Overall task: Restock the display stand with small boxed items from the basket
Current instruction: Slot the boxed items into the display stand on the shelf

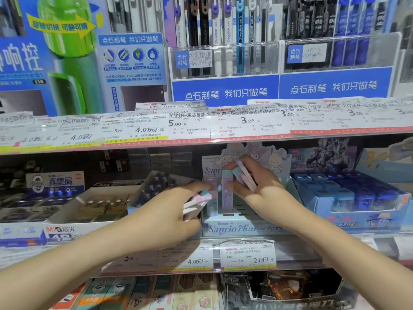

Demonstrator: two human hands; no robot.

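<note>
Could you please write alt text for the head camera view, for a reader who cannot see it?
Two hands reach into a pastel cartoon display stand on a shop shelf: the left hand holds several small pink-and-blue boxes, the right hand holds a few more beside one standing box. Price labels line the shelf edges.

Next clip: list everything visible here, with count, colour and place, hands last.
Display stand: one, pale blue and lilac, middle shelf centre.
Small boxes: several, pink, blue and lilac; some upright in the stand, some in each hand.
Blue tray: one, right of the stand, holding blue items.
White carton: one, left of the stand.
Price tags: many, white, along shelf edges.
Pens: many, black, white and blue, top shelf.
Left hand: holds boxes.
Right hand: holds boxes at the stand.
</note>
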